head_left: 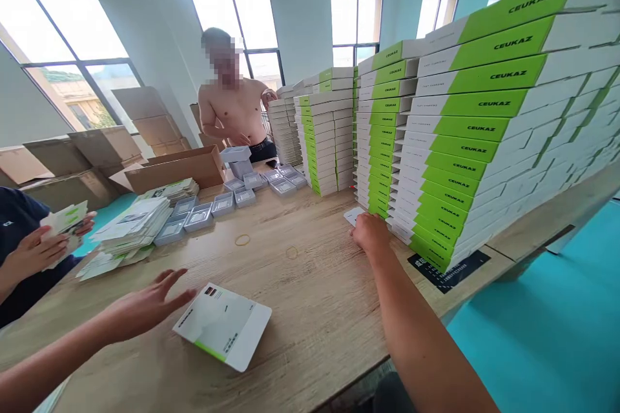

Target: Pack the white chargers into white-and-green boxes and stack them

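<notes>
My left hand is open, its fingers stretched out just above the table. Beside its fingertips lies a flat white printed package with rounded corners and a green edge. My right hand reaches to the foot of the box stacks, its fingers curled at a small white card. The fingertips are partly hidden, but they seem to grip the card. Right behind that hand rises a tall stack of white and green boxes marked CEUKAZ.
Two rubber bands, one here, lie mid-table. Clear plastic trays stand farther back near piled printed sleeves and an open carton. At left, a person's hands hold printed pieces. Another person stands across the table.
</notes>
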Demonstrator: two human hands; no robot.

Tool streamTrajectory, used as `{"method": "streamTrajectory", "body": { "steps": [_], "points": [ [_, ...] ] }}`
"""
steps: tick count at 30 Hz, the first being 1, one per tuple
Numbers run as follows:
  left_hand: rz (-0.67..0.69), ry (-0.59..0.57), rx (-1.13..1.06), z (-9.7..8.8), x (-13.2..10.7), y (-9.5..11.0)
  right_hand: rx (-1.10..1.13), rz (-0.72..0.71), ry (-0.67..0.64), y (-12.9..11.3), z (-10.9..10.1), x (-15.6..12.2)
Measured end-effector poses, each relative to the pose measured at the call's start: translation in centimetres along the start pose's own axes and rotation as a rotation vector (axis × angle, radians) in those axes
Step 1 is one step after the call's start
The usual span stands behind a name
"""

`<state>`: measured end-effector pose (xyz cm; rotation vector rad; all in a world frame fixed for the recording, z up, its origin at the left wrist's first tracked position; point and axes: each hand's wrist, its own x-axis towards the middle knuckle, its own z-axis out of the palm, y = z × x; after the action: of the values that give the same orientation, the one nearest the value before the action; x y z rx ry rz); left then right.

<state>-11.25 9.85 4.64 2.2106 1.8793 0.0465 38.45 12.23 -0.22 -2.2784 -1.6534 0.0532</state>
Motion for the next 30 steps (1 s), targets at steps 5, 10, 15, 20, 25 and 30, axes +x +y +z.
{"method": "streamTrajectory", "body": {
  "steps": [5,10,15,20,25,30],
  "points": [
    [0.42,-0.117,0.276,0.1,-2.9,1.9,0.019,-0.01,-0.051,0.1,0.1,0.2],
    [0.469,-0.18,0.297,2.1,-2.8,5.7,0.081,0.016,-0.042,0.1,-0.1,0.4],
    [0.454,-0.047,0.177,2.4,-3.2,6.5,0.148,0.091,-0.02,-0.2,-0.1,0.3],
    [0.099,0.145,-0.56,4.6,-4.2,4.7,0.304,0.081,0.1,-0.5,-1.2,-0.1],
    [0.029,0.114,-1.23,7.0,-3.7,5.0,0.603,-0.131,0.197,-3.4,-2.4,-2.1],
    [0.195,0.041,-1.14,7.3,-3.0,6.6,1.271,-0.3,-0.336,-8.5,-1.8,-7.5]
  ]
}}
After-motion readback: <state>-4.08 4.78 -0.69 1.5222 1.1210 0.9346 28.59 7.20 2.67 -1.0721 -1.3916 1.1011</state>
